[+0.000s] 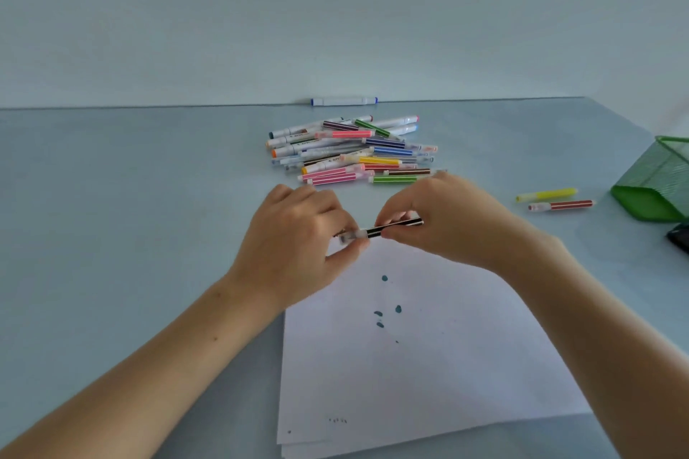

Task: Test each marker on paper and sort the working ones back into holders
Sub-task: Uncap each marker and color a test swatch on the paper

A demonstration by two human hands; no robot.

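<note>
A black marker with white stripes [376,231] is held level above the top edge of the white paper [428,365]. My left hand [298,238] pinches its clear cap end. My right hand [443,220] grips the barrel. The paper carries a few teal dots near its middle and tiny dark specks near its lower left. Just beyond my hands lies a pile of several coloured markers [354,149]. At the right edge a green mesh holder [656,183] lies tipped on its side.
A yellow marker [546,194] and a red marker [561,205] lie apart from the pile, left of the holder. One white marker with blue ends [345,101] rests against the wall at the table's far edge. A dark object [680,240] sits below the holder.
</note>
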